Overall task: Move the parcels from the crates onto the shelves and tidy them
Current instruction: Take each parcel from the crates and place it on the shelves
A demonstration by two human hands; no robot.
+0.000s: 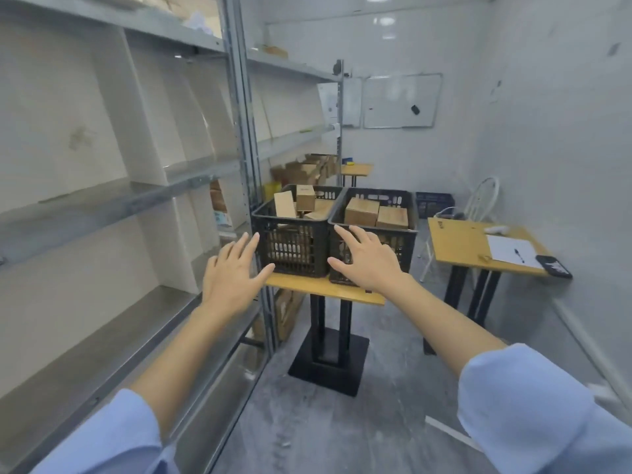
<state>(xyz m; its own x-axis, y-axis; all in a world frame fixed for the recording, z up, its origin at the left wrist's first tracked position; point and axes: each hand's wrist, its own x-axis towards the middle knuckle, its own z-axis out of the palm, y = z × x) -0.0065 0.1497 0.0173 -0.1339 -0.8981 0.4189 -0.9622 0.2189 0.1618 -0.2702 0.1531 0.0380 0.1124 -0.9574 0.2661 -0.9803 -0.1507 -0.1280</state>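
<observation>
Left grip [231,273], right grip [367,260] reaching out, both spread wide, holding nothing, readying for parcels [361,211] lying just beyond in 2 crates [294,244]; shelves [102,200] waiting beside left grip.

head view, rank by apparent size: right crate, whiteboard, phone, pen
1. right crate
2. whiteboard, which hangs farther back, so its true size is likely larger than it looks
3. phone
4. pen
</observation>
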